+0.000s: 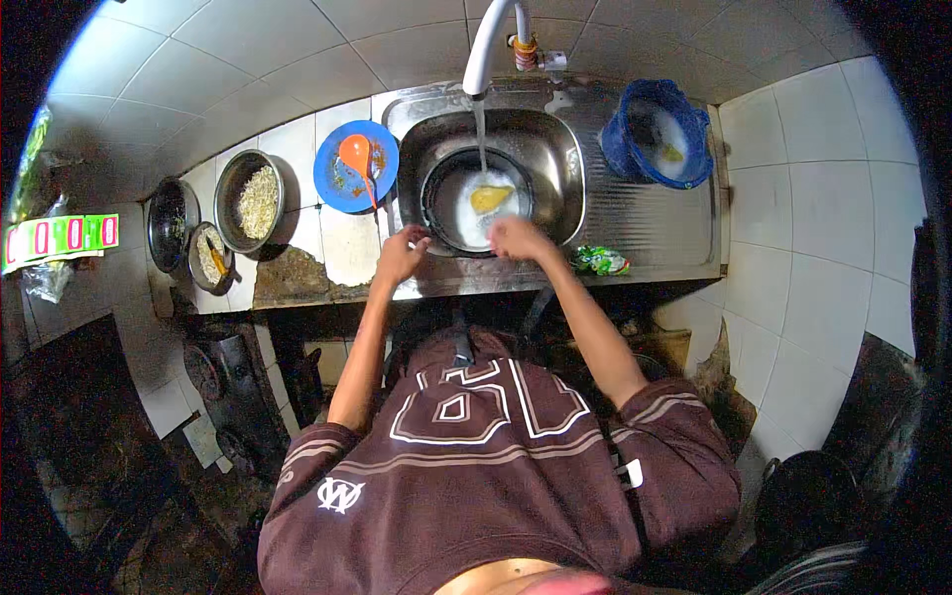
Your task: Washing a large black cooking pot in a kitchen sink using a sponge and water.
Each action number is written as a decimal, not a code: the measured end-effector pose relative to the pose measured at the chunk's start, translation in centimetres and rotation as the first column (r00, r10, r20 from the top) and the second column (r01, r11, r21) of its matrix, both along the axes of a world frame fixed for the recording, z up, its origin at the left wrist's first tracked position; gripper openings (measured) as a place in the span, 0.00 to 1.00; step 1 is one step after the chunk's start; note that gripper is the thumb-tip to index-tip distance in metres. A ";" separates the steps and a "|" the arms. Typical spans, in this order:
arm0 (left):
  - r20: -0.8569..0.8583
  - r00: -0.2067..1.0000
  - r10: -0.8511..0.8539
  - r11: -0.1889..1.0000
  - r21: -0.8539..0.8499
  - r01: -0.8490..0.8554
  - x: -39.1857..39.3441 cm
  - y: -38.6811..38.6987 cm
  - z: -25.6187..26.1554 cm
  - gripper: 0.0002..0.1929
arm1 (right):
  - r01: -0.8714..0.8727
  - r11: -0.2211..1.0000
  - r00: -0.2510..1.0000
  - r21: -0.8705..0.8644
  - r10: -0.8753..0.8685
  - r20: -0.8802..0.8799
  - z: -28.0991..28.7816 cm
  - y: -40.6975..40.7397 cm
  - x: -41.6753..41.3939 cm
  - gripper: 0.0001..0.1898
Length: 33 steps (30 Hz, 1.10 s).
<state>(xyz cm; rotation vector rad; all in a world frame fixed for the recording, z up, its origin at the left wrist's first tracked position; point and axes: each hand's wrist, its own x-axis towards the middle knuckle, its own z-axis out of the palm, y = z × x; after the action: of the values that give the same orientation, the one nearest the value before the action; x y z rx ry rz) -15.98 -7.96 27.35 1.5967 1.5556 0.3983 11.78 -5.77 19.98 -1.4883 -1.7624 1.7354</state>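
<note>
Water runs from a white faucet [487, 52] into a dark round basin [435, 182] standing in the stainless steel sink [569, 163]. Suds and a yellow item, perhaps a sponge, [491, 198] lie within the basin. My left hand [404, 253] is at the basin's lower left edge, fingers curled; whether they grip the rim is unclear. Over the basin's lower right rim is my right hand [517, 238], slightly blurred, its fingers bent below the yellow item. What its fingertips hold, if anything, cannot be made out.
Left of the sink, a blue plate [327, 167] carries an orange ladle [355, 152]. Beyond it are a metal bowl [279, 223] of pale shreds, a smaller bowl and a dark pan [152, 223]. A blue bucket [621, 149] and a green wrapper [601, 261] sit right on the drainboard.
</note>
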 end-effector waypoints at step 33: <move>0.204 0.975 0.093 0.992 -0.100 -0.074 -3.6 -0.2 2.8 0.14 | 0.510 0.835 0.846 -0.208 -0.441 0.300 -4.6 7.2 -4.3 0.32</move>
<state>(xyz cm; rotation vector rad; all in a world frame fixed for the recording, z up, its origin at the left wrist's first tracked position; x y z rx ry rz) -19.60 -8.18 30.14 1.3763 1.4621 0.5165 7.51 1.38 15.34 -2.1194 -1.1029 1.6286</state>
